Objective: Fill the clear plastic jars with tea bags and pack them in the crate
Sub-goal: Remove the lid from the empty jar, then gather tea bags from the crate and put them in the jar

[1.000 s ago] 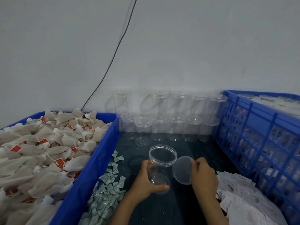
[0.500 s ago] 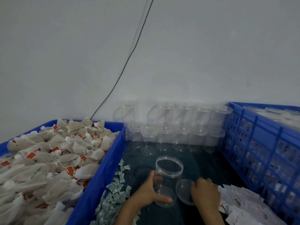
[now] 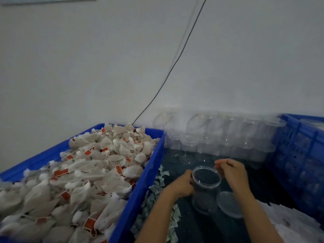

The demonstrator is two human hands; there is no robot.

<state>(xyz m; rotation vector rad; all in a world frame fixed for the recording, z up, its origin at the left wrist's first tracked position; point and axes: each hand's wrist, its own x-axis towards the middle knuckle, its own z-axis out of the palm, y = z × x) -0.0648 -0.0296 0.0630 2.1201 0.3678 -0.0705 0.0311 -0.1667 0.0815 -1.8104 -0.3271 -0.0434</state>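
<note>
Open jar (image 3: 206,188) stands upright at 6 o'clock on the dark table (image 3: 196,227), empty. Left hand (image 3: 182,184) grips its 9 o'clock wall. The lid (image 3: 228,203), held by the right hand a second ago, now lies flat beside the jar's base at 4 o'clock. Right hand (image 3: 231,172) hovers at the jar's 2 o'clock rim, fingers loosely curled, holding nothing. Judged: jar ready for filling from the tea bags (image 3: 91,172) in the bin at 9 o'clock; blue crate (image 3: 298,155) at 3 o'clock.
</note>
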